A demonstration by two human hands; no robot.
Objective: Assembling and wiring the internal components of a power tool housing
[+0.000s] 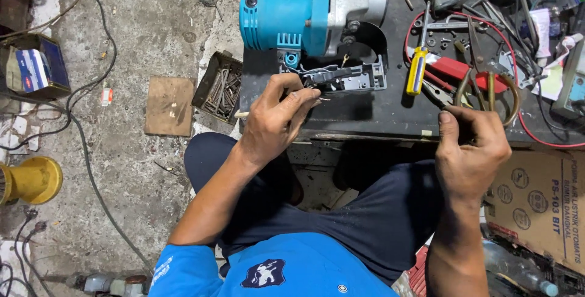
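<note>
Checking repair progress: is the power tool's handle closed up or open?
Open: the handle shows exposed wires and switch parts inside, beside the left hand.

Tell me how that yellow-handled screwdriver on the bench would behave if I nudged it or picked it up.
The screwdriver has a rounded handle, so it might roll, though the red wire and loose hardware around it would probably stop it. Its straight metal shaft looks stiff. It is slim, so likely light and easy to lift.

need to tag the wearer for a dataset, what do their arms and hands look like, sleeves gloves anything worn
Both hands are bare: no gloves, rings or watch show on the left hand or the right hand. The forearms are uncovered. A bright blue short sleeve with small white print ends above the left elbow; the right sleeve is out of view.
</note>
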